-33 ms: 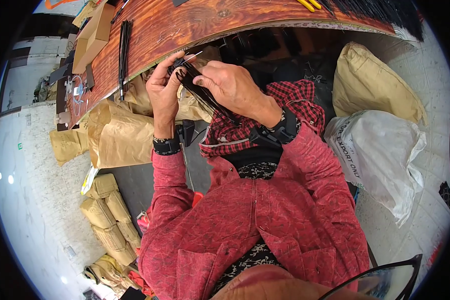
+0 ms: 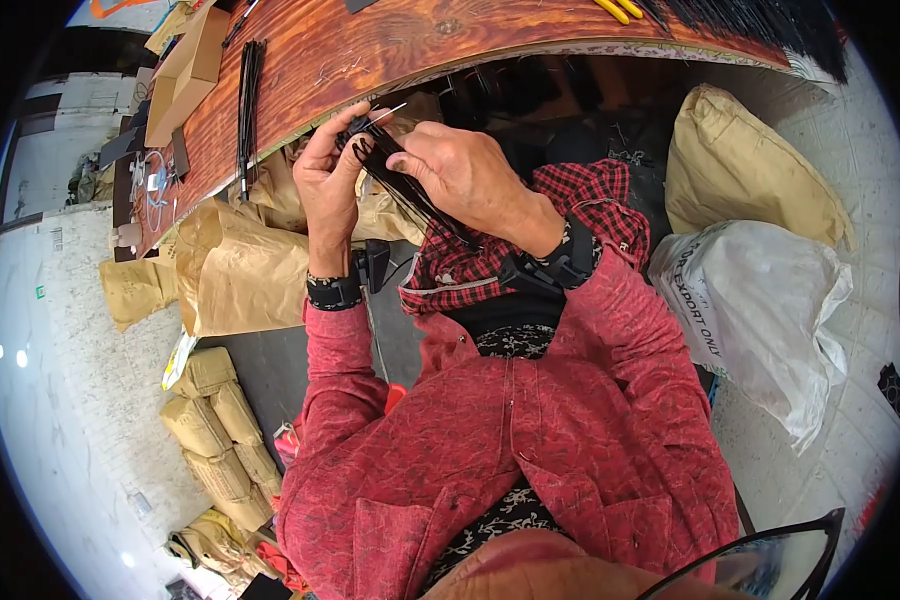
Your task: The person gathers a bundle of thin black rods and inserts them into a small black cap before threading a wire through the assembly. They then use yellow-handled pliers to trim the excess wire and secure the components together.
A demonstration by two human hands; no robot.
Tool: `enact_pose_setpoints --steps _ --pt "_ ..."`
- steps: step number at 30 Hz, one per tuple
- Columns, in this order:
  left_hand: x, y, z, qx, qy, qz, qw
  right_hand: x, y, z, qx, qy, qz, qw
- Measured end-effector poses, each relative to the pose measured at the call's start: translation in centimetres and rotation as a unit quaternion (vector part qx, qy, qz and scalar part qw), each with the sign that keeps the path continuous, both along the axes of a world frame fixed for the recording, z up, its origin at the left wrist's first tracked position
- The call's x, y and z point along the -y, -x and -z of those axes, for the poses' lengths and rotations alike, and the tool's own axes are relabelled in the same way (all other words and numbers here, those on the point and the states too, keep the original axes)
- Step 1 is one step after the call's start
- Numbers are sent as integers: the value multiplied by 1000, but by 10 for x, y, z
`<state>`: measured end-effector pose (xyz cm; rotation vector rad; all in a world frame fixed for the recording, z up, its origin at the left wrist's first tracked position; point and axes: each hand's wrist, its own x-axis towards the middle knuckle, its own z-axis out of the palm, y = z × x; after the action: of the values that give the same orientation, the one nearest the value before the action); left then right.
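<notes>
My left hand (image 2: 328, 170) is closed round the upper end of a bundle of thin black cables (image 2: 415, 198), just in front of the table edge. My right hand (image 2: 470, 180) grips the same bundle lower down, thumb against the strands. The loose ends slant down to the right, over red checked cloth (image 2: 590, 195) on my lap. A thin whitish strip (image 2: 388, 111) sticks out past my left fingertips; I cannot make out whether it is a tie or a cable end.
On the wooden table (image 2: 410, 45) lie another black cable bundle (image 2: 250, 110), a cardboard box (image 2: 185, 75) and yellow-handled pliers (image 2: 620, 10). Large brown paper bags (image 2: 245, 270) stand at the left. A tan sack (image 2: 750, 160) and a white sack (image 2: 760, 300) are at the right. Wrapped packages (image 2: 215, 440) are stacked on the floor.
</notes>
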<state>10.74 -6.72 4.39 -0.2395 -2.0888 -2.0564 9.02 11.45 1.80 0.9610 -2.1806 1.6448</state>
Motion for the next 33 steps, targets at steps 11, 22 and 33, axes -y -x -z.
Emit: enact_pose_setpoints --steps 11,22,33 --pt "10 1 -5 12 18 68 997 -6 14 4 25 -2 -49 999" --pt "11 -7 -6 34 -19 133 990 -17 13 0 357 59 -226 905" --pt "-31 -32 -26 50 -217 50 974 2 -9 -8 94 34 23 995"
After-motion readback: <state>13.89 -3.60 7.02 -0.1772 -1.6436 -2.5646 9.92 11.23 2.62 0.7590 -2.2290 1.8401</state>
